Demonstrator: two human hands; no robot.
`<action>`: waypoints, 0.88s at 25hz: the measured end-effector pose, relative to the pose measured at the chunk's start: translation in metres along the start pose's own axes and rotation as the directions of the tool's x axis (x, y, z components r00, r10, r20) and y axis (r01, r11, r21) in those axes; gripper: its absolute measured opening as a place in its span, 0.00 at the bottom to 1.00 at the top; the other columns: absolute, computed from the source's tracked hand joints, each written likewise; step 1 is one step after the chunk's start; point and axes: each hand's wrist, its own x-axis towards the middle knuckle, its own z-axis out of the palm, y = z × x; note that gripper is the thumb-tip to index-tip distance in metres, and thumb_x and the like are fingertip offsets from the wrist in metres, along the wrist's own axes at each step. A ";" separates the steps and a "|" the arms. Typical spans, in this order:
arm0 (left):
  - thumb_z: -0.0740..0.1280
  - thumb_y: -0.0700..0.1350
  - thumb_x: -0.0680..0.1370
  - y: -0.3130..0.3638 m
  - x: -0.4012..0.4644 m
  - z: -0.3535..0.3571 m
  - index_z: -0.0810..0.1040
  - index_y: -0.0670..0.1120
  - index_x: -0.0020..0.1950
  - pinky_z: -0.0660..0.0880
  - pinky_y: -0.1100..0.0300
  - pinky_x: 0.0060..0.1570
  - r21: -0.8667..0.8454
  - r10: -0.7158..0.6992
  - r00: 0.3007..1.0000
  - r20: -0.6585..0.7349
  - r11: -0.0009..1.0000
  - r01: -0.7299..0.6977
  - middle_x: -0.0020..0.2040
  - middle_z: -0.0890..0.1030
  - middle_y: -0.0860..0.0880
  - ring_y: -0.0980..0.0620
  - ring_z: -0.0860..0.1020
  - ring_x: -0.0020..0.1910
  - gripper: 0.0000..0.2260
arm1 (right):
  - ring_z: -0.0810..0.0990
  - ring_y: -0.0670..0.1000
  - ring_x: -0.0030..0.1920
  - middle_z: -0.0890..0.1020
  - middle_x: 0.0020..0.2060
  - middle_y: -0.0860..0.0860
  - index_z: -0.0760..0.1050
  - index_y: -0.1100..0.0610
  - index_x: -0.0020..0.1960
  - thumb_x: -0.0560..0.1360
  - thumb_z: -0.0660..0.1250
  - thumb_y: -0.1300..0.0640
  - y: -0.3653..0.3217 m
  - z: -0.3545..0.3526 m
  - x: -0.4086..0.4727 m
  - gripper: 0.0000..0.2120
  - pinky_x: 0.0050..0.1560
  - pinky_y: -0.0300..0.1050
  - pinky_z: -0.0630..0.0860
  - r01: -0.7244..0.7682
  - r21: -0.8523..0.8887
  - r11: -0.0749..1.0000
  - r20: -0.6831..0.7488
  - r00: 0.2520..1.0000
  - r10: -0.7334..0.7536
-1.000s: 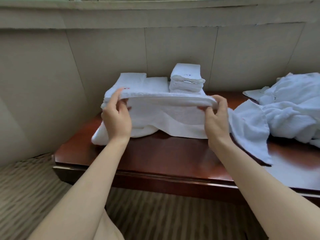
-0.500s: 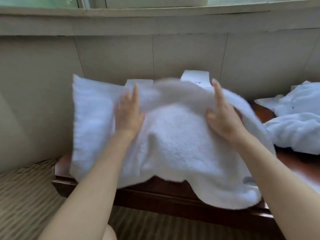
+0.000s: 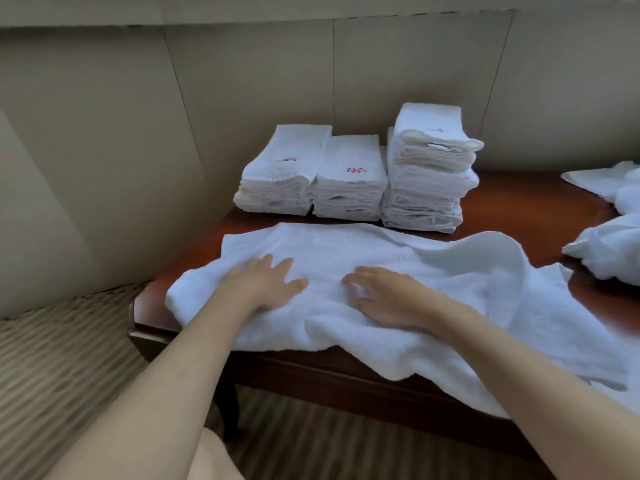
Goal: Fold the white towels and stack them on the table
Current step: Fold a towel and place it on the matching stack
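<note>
A large white towel (image 3: pixel 433 271) lies spread across the front of the dark wooden table (image 3: pixel 526 209), rumpled on its right and hanging over the front edge. My left hand (image 3: pixel 266 282) rests flat on its left part with fingers straight. My right hand (image 3: pixel 381 292) presses on its middle, fingers spread and slightly bent. Behind the towel stand three stacks of folded white towels: a left stack (image 3: pixel 280 171) and a middle stack (image 3: pixel 349 178) with red marks on top, and a taller right stack (image 3: pixel 429 168).
A heap of unfolded white towels (image 3: pixel 609 251) lies at the table's right end. Beige wall panels close in behind and to the left. Striped carpet (image 3: pixel 62 358) covers the floor below the table's left corner.
The towel was held up by both hands and swung through the air; now it lies spread on the table with both hands flat on top of it.
</note>
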 end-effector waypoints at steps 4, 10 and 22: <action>0.55 0.58 0.81 0.001 -0.002 -0.011 0.63 0.50 0.73 0.58 0.49 0.69 0.080 -0.172 0.951 -0.256 0.977 0.199 0.72 0.65 0.44 0.43 0.61 0.71 0.23 | 0.69 0.52 0.68 0.71 0.68 0.49 0.68 0.48 0.69 0.78 0.63 0.51 0.006 -0.024 -0.014 0.20 0.66 0.48 0.67 -0.033 0.078 0.996 -0.073 0.997 0.039; 0.61 0.48 0.81 0.130 -0.032 -0.011 0.71 0.46 0.69 0.65 0.56 0.66 -0.157 0.530 0.676 -0.512 0.716 -0.681 0.69 0.72 0.47 0.48 0.69 0.68 0.17 | 0.72 0.58 0.61 0.76 0.57 0.57 0.76 0.58 0.59 0.71 0.67 0.63 0.078 -0.039 -0.066 0.16 0.60 0.46 0.66 -0.247 0.230 0.941 -0.569 0.750 0.336; 0.62 0.55 0.75 0.225 -0.031 0.001 0.70 0.56 0.66 0.73 0.50 0.56 -0.213 0.712 0.585 -0.388 0.549 -0.808 0.60 0.78 0.53 0.49 0.76 0.58 0.19 | 0.62 0.45 0.54 0.68 0.48 0.47 0.68 0.49 0.50 0.81 0.55 0.63 0.128 -0.035 -0.129 0.09 0.60 0.40 0.64 -0.286 0.145 0.947 -0.182 0.933 0.310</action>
